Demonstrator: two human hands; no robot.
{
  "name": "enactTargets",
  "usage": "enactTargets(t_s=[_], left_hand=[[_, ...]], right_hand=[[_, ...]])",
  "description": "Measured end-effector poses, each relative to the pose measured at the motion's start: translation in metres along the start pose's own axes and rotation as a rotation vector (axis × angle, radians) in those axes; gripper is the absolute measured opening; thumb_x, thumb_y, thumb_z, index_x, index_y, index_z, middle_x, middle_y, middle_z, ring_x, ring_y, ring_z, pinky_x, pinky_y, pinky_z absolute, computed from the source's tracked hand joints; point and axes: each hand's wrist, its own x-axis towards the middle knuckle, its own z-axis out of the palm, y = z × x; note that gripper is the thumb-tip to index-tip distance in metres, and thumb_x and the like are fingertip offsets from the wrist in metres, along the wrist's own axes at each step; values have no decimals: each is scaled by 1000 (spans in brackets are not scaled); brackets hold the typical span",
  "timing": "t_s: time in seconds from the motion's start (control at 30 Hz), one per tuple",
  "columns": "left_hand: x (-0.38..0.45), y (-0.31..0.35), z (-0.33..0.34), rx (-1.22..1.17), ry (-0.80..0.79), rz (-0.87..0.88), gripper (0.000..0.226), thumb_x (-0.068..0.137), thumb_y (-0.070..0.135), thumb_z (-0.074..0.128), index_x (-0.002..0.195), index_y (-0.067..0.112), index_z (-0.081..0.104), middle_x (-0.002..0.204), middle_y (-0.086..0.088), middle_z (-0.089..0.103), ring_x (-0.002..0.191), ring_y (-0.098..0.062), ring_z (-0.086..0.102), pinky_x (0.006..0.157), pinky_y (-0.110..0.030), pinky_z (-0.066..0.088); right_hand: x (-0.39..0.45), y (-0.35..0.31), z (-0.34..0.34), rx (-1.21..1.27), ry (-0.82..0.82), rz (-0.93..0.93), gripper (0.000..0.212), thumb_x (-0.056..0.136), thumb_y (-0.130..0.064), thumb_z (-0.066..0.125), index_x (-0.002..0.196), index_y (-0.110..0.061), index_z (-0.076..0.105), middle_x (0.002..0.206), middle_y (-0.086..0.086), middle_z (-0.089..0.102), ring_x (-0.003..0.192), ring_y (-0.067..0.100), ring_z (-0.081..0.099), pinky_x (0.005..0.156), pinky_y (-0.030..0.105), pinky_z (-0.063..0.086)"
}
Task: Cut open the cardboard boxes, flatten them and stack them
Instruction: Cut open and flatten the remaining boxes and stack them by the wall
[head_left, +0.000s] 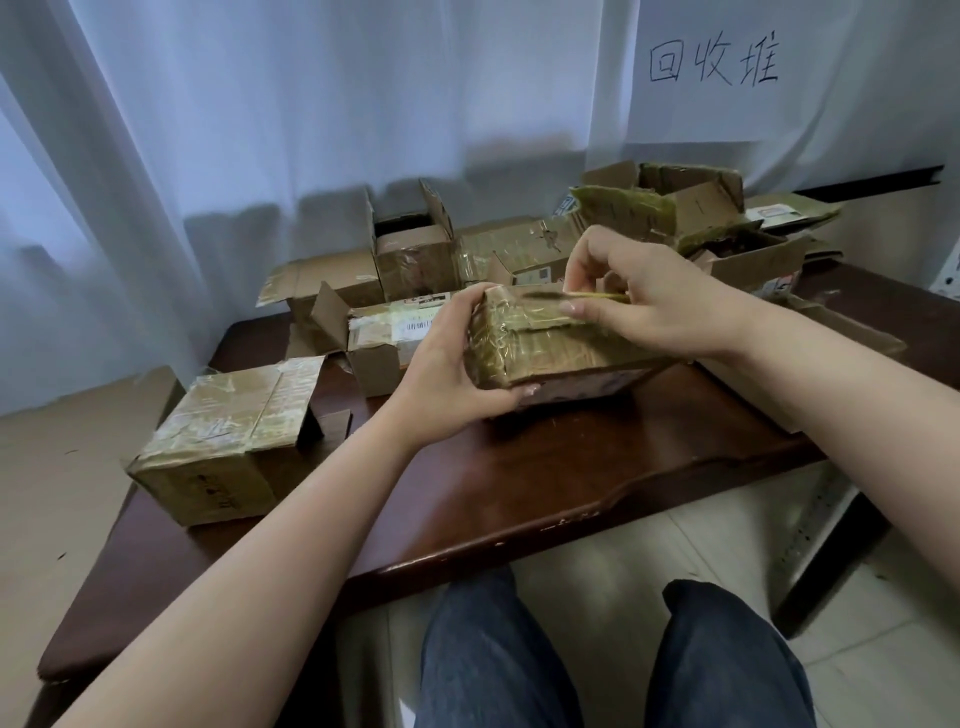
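Head view: dark wooden table (519, 483) strewn with cardboard boxes
Far left: sealed taped box (218, 447) at the table's left edge
Left hand (441, 374): fingers curled round the left end of the held box (550, 343)
Held box: tape-wrapped, tilted, above the table centre
Right hand (628, 296): pinching a thin blurred tool at the box top
Right rear: opened boxes (670, 213) piled together

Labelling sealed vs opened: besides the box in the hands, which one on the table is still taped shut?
The taped box at the table's near-left corner, away from both hands: its top flaps lie closed under tape. The boxes behind stand with flaps up or torn open.
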Motion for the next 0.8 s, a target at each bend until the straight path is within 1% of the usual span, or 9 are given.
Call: enactTargets(t_s=[0.1,0.2,0.3,0.4,0.5,0.57,0.6,0.7,0.8], left_hand=[[3,2,-1,23,-1,2,88,65,38,83,137,15,38,127,-4,51,120,-17,50,102,-46,44],[3,4,-1,26,-4,-17,89,64,38,84,137,14,38,127,-4,51,120,-18,50,101,-46,44],[4,5,-1,39,-5,-19,91,63,41,84,137,14,38,127,-5,52,120,-18,51,102,-45,44],[4,8,-1,41,-3,-18,90,63,42,83,136,15,38,127,-3,52,119,-16,50,103,-41,43],[3,12,-1,45,-1,-22,91,62,45,83,136,16,38,127,0,51,118,-12,50,102,-37,44],[3,13,-2,61,-9,-22,93,61,48,82,137,19,37,127,2,50,117,-11,50,101,-34,45],[3,15,-3,74,-11,-22,94,60,50,82,138,21,37,126,3,50,116,-11,50,100,-31,45],[4,19,-2,126,5,-13,93,59,54,78,137,23,40,123,7,50,111,-8,50,96,-20,41],[6,20,0,155,33,-23,86,57,52,77,131,20,45,117,6,55,105,-11,53,90,-29,47]], right_hand=[[-3,-4,1,-21,23,-98,14,86,-37,64,87,-25,56,80,-12,59,70,11,53,62,29,42],[-4,-5,0,-56,37,-110,15,82,-42,62,83,-28,56,74,-14,57,64,14,52,58,32,43],[-6,-5,1,-97,48,-105,14,84,-39,65,84,-29,56,71,-11,57,64,14,53,58,32,43],[-6,-7,4,-134,46,-84,16,85,-35,68,83,-33,52,69,-9,56,63,6,50,59,31,41],[-6,-7,8,-181,64,-64,15,85,-38,66,83,-33,51,66,-13,53,61,0,46,61,28,35],[-7,-8,11,-228,101,-69,15,85,-42,61,85,-28,56,63,-16,48,58,5,44,60,29,34],[-7,-10,12,-260,121,-83,17,83,-42,59,86,-25,57,62,-17,45,57,11,45,59,29,35],[-8,-13,16,-406,204,-182,19,81,-38,58,85,-19,58,57,-13,46,56,30,56,53,28,35],[-8,-16,19,-512,265,-244,17,78,-34,60,83,-17,60,56,-1,58,50,34,57,50,27,33]])
